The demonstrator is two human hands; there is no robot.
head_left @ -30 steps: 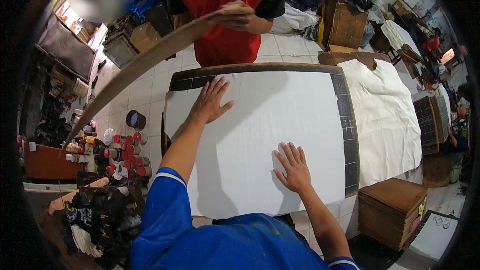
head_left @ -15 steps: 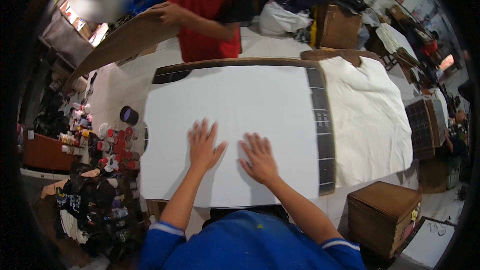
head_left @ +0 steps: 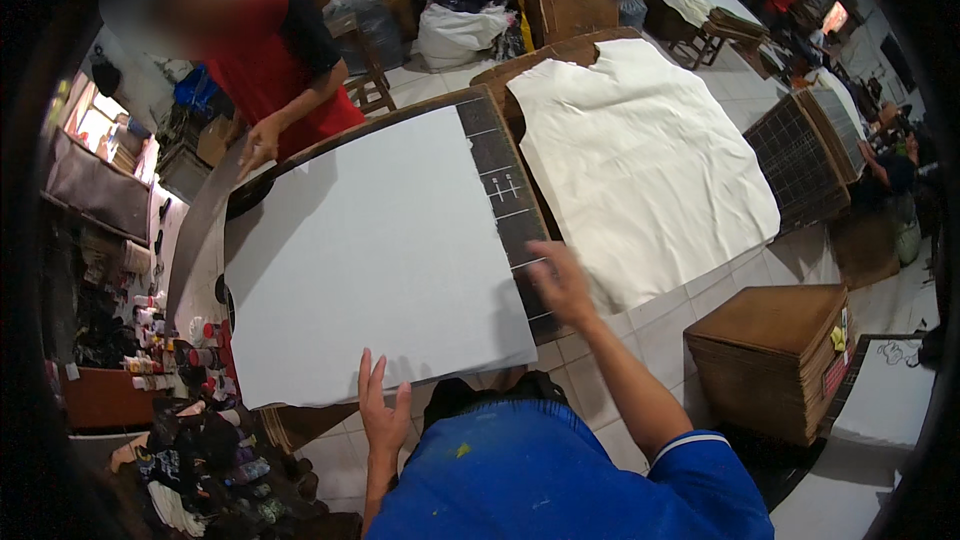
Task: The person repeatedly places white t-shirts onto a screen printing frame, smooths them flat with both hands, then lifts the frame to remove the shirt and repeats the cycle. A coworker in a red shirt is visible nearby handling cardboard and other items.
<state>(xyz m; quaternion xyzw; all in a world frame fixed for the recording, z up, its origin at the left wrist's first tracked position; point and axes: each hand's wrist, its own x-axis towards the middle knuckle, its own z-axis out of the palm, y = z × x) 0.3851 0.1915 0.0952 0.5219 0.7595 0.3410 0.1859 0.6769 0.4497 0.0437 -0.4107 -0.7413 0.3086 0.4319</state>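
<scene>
A smooth white cloth panel (head_left: 370, 260) lies flat over a dark board (head_left: 512, 210) with pale ruled lines along its right strip. At the panel's near edge is my left hand (head_left: 383, 408), its fingers spread and nothing held. My right hand (head_left: 566, 285) is over the board's right edge, slightly blurred, fingers apart and holding nothing. Right of the board lies a cream, slightly wrinkled shirt-shaped cloth piece (head_left: 650, 170) on a brown board. A person in a red top with dark sleeves (head_left: 290, 90) stands at the far left, one hand on a thin bent sheet (head_left: 198, 240).
A stack of brown boards (head_left: 765, 360) stands at the lower right, beside a drawn-on white sheet (head_left: 885, 390). Jars and tubs (head_left: 205, 340) crowd the left floor, with a heap of dark bags and cloths (head_left: 220, 460) nearer. A white sack (head_left: 460, 35) sits at the back.
My hands have left the middle of the white panel, the left toward its near edge, the right past its right edge. The view has turned right. The other person's sheet is lower.
</scene>
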